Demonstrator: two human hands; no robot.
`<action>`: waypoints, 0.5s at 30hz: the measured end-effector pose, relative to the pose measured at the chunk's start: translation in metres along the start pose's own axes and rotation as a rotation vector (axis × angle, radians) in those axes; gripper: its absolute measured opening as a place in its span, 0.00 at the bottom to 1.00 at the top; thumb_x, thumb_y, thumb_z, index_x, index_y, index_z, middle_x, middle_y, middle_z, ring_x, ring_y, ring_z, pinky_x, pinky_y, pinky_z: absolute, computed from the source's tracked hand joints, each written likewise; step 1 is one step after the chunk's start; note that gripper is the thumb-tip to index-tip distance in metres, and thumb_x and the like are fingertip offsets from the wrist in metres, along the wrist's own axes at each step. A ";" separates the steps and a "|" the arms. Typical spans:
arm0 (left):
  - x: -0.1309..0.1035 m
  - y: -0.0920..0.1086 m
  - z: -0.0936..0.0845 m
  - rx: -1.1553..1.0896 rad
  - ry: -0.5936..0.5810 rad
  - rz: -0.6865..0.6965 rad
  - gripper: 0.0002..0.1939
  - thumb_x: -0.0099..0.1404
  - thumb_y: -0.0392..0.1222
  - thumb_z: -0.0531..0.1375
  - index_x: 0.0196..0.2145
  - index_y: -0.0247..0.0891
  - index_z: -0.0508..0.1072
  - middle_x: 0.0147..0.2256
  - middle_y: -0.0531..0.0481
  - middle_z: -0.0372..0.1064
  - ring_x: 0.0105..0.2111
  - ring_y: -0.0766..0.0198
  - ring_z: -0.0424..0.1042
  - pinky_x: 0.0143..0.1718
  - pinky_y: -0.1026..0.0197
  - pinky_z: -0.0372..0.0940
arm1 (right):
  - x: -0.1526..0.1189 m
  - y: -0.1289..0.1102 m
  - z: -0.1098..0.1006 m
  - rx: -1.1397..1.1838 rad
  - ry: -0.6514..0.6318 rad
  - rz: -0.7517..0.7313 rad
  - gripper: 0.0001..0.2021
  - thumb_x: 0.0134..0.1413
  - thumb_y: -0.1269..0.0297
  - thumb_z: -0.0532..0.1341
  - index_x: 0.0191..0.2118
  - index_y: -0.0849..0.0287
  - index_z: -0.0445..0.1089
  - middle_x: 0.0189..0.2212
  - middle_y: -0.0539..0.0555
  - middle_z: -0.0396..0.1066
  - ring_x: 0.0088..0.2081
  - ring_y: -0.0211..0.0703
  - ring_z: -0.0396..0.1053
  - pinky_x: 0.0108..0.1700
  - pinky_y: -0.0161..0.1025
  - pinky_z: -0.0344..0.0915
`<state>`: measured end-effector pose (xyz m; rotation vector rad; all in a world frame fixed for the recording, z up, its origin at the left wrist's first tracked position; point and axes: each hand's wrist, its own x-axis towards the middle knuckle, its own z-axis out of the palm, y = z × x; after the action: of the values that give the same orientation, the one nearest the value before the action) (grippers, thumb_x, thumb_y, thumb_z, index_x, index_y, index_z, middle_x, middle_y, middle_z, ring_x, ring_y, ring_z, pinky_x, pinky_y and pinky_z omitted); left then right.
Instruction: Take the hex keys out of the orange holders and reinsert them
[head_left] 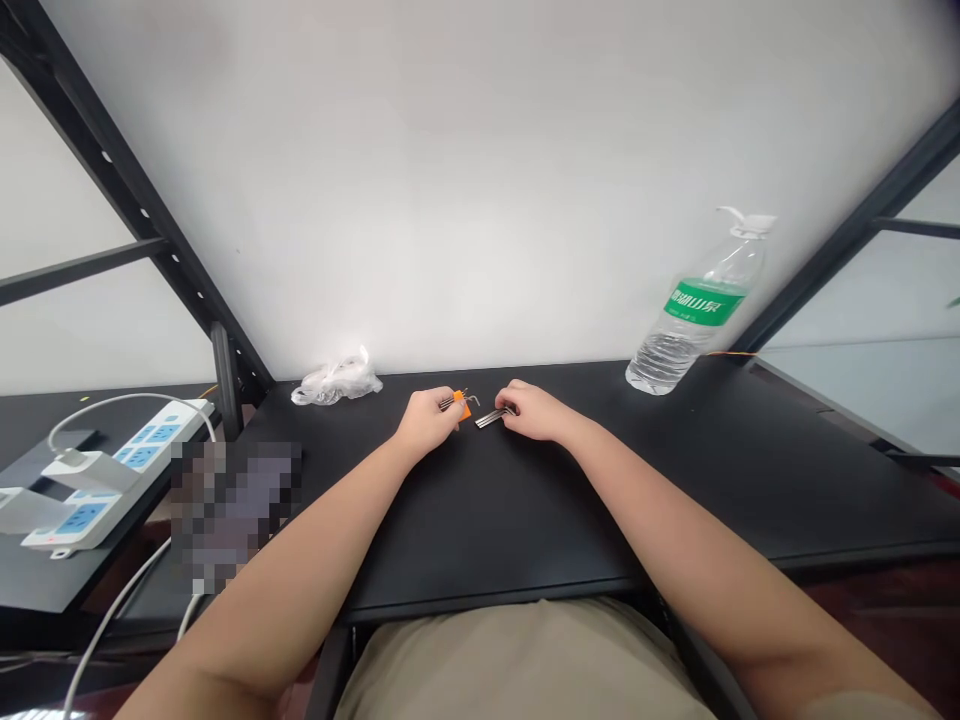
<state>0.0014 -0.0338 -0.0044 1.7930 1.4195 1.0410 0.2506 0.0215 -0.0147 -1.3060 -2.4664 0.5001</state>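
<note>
At the middle of the black desk (480, 520), seen from my head, my left hand (426, 422) pinches an orange holder (465, 409) with thin metal keys, their bent ends sticking out rightward. Just beside it, my right hand (531, 411) pinches a bundle of metal rods (488, 419); their long axis slants, free ends pointing left and slightly toward me. A water bottle (705, 304) stands at back right.

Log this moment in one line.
left hand: holding orange piece | right hand: holding metal rods | beyond hands: plastic bag, water bottle
</note>
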 end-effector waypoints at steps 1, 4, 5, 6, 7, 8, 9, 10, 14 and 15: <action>0.000 0.000 0.000 -0.002 0.000 -0.001 0.13 0.65 0.48 0.58 0.27 0.39 0.72 0.23 0.53 0.71 0.25 0.63 0.73 0.27 0.63 0.62 | -0.001 -0.001 0.000 -0.019 -0.012 0.003 0.09 0.54 0.70 0.63 0.42 0.55 0.74 0.45 0.54 0.69 0.36 0.40 0.69 0.40 0.37 0.64; 0.000 -0.001 0.000 -0.032 -0.003 -0.010 0.14 0.66 0.49 0.58 0.28 0.39 0.73 0.24 0.52 0.73 0.25 0.63 0.72 0.28 0.62 0.63 | -0.006 -0.003 -0.003 -0.060 -0.020 0.024 0.08 0.52 0.71 0.63 0.39 0.56 0.72 0.42 0.54 0.69 0.36 0.41 0.69 0.39 0.37 0.64; -0.001 -0.002 0.000 -0.047 -0.010 -0.013 0.14 0.66 0.50 0.58 0.29 0.38 0.73 0.24 0.52 0.73 0.26 0.63 0.73 0.28 0.62 0.64 | -0.008 -0.005 -0.005 -0.060 -0.016 0.024 0.08 0.52 0.70 0.63 0.39 0.56 0.72 0.42 0.54 0.69 0.36 0.41 0.69 0.39 0.38 0.64; -0.001 -0.002 0.000 -0.062 -0.023 -0.017 0.14 0.66 0.50 0.58 0.29 0.38 0.74 0.25 0.51 0.73 0.26 0.63 0.73 0.28 0.62 0.65 | -0.010 -0.007 -0.006 -0.047 -0.001 0.021 0.08 0.52 0.70 0.64 0.40 0.56 0.72 0.42 0.54 0.69 0.36 0.41 0.69 0.40 0.38 0.64; -0.001 -0.002 0.000 -0.077 -0.043 -0.021 0.15 0.66 0.51 0.58 0.30 0.38 0.74 0.25 0.51 0.73 0.26 0.62 0.74 0.29 0.62 0.66 | -0.012 -0.010 -0.008 -0.016 0.026 0.016 0.08 0.53 0.68 0.64 0.40 0.56 0.73 0.43 0.54 0.70 0.36 0.41 0.69 0.40 0.38 0.65; -0.001 -0.001 0.000 -0.091 -0.068 -0.023 0.15 0.67 0.52 0.59 0.31 0.38 0.75 0.25 0.51 0.74 0.27 0.62 0.74 0.30 0.62 0.67 | -0.014 -0.014 -0.009 0.039 0.057 0.012 0.07 0.55 0.66 0.64 0.41 0.55 0.73 0.43 0.54 0.70 0.36 0.41 0.69 0.41 0.39 0.65; -0.001 -0.001 0.000 -0.102 -0.094 -0.022 0.16 0.67 0.53 0.59 0.32 0.38 0.75 0.25 0.50 0.74 0.28 0.61 0.75 0.31 0.61 0.68 | -0.016 -0.019 -0.011 0.121 0.082 0.008 0.08 0.57 0.63 0.63 0.42 0.55 0.73 0.43 0.54 0.71 0.37 0.42 0.70 0.41 0.39 0.66; -0.002 0.000 0.001 -0.112 -0.118 -0.015 0.16 0.67 0.54 0.60 0.32 0.38 0.76 0.25 0.50 0.74 0.28 0.61 0.76 0.32 0.61 0.68 | -0.017 -0.024 -0.011 0.231 0.095 0.004 0.09 0.59 0.60 0.63 0.44 0.54 0.73 0.42 0.53 0.72 0.37 0.42 0.70 0.40 0.40 0.66; -0.002 0.003 0.004 -0.136 -0.166 0.032 0.18 0.67 0.56 0.61 0.33 0.37 0.76 0.30 0.48 0.76 0.28 0.62 0.76 0.33 0.61 0.69 | -0.017 -0.042 -0.007 0.679 0.022 -0.016 0.13 0.60 0.54 0.63 0.47 0.55 0.72 0.38 0.53 0.75 0.34 0.41 0.72 0.37 0.39 0.69; -0.002 0.003 0.004 -0.135 -0.169 0.031 0.18 0.67 0.56 0.61 0.33 0.37 0.77 0.30 0.47 0.76 0.29 0.62 0.77 0.33 0.60 0.70 | -0.016 -0.043 -0.005 0.734 0.018 -0.010 0.13 0.60 0.55 0.63 0.46 0.56 0.72 0.36 0.52 0.75 0.32 0.40 0.72 0.35 0.39 0.68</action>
<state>0.0062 -0.0364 -0.0043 1.7656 1.1949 0.9528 0.2299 -0.0135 0.0071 -0.9692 -1.9527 1.2298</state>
